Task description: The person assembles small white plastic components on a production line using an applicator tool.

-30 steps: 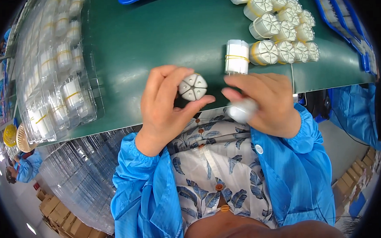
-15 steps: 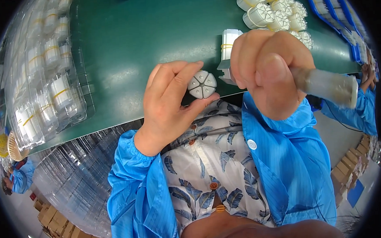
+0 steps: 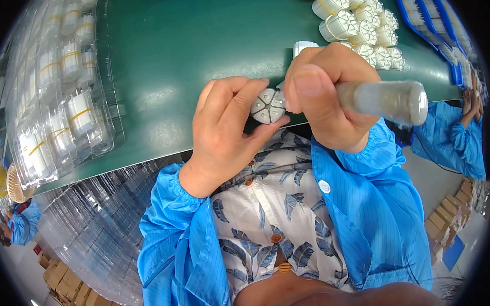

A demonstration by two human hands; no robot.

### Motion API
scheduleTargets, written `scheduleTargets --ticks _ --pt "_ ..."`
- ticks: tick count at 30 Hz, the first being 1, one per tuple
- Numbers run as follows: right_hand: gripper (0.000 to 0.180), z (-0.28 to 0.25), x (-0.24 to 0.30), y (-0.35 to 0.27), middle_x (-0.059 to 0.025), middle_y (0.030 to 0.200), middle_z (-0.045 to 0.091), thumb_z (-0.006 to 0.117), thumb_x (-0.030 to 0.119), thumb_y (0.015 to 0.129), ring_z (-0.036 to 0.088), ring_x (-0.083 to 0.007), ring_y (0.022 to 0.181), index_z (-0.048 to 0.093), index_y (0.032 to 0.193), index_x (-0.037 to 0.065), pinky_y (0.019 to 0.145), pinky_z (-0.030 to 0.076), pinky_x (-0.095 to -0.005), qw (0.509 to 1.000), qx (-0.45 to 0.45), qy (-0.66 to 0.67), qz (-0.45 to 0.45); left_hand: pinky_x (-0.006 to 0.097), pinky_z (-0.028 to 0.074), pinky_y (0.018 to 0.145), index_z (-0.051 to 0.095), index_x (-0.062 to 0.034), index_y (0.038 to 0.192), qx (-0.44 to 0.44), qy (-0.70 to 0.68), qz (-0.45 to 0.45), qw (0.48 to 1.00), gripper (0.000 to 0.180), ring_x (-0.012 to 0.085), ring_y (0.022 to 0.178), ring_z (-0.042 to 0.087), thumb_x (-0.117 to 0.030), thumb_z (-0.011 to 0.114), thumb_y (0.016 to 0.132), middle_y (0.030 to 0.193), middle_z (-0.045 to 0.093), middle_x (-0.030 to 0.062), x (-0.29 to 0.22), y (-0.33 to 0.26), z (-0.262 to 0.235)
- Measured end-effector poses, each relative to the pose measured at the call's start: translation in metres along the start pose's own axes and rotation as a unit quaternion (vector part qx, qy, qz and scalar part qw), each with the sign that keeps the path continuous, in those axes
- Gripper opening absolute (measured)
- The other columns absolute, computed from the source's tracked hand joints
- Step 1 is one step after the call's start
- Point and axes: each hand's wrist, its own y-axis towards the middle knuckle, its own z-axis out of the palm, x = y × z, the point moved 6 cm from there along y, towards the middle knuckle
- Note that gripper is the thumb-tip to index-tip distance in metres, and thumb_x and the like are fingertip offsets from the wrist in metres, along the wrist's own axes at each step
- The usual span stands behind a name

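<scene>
The right hand (image 3: 330, 100) has moved beside the segmented white bundle (image 3: 267, 106).

A bundle (image 3: 267, 107) is pinched in the left hand (image 3: 222, 129); a tool (image 3: 387, 100) is gripped by the right hand (image 3: 330, 97), just beside it. Banded bundles (image 3: 340, 26) are grouped on the green table (image 3: 191, 51); others are held in clear trays (image 3: 107, 122) at left.

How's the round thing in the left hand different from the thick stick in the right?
The wedge bundle points its grooved end at us; the cylindrical tool sticks out to the right. The wedge bundle is pale grey; the cylindrical tool looks cloudy and brownish. Both are roundish and hand-held.
</scene>
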Motion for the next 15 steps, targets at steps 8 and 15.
scheduleTargets --ticks 8,15 --pt "0.016 -0.005 -0.004 0.005 -0.0042 0.065 0.053 0.066 0.001 0.091 0.045 -0.0093 0.052 0.055 0.079 0.002 0.045 0.031 -0.0262 0.968 -0.037 0.247 0.009 0.039 0.048 0.077 0.058 -0.0016 0.119 0.01 -0.021 -0.043 0.999 0.068 0.0313 0.091 0.057 -0.01 0.087 0.058 0.104 0.061 0.0136 0.003 -0.005 -0.003" --pt "0.017 0.0 -0.003 0.013 -0.0044 0.065 0.053 0.063 -0.001 0.091 0.047 -0.0093 0.052 0.054 0.077 0.001 0.044 0.033 -0.0264 0.977 -0.074 0.199 -0.004 0.038 0.048 0.076 0.06 -0.0033 0.117 -0.036 -0.015 -0.069 0.997 0.063 0.0303 0.09 0.054 -0.008 0.087 0.061 0.102 0.056 0.012 0.007 -0.009 -0.008"
